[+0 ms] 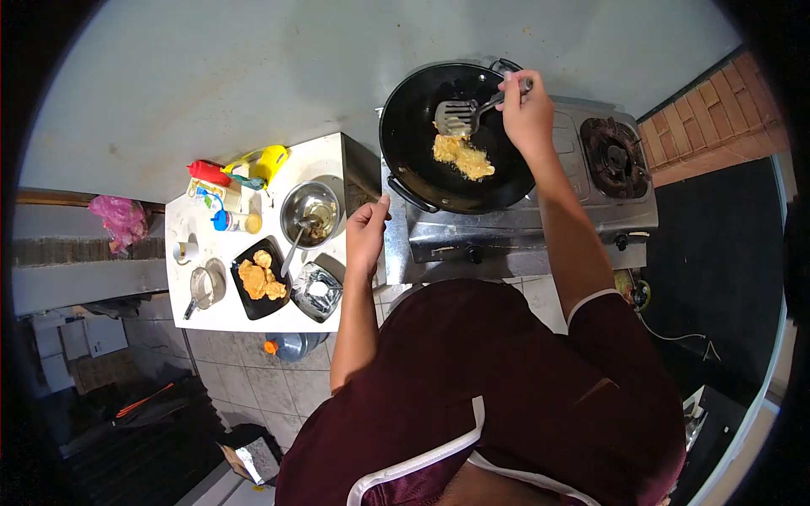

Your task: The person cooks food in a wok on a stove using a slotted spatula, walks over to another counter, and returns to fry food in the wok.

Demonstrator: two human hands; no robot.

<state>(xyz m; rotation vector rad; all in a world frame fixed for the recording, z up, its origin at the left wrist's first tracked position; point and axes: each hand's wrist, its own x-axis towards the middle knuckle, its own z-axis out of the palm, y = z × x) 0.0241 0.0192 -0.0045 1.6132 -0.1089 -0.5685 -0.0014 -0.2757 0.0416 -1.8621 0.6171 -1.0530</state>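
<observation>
A large black wok (pixel 422 173) sits on the left side of the steel stove. Inside it lies a golden, battered piece of food (pixel 462 158), with the head of a slotted metal spatula (pixel 456 118) touching its upper edge. My right hand (pixel 525 114) grips the spatula by its handle, above the wok's right side. Just left of the wok, over the gap between the stove and the white table, my left hand (pixel 368 229) is closed, its thumb pointing up; whatever it holds, if anything, is hidden.
On the white table (pixel 190 295) stand a black plate of fried pieces (pixel 261 282), a metal bowl with a spoon (pixel 310 211), a dark square dish (pixel 317 291), a strainer (pixel 207 288) and bottles. A bare burner (pixel 614 158) is at right. A water jug (pixel 295 346) is below.
</observation>
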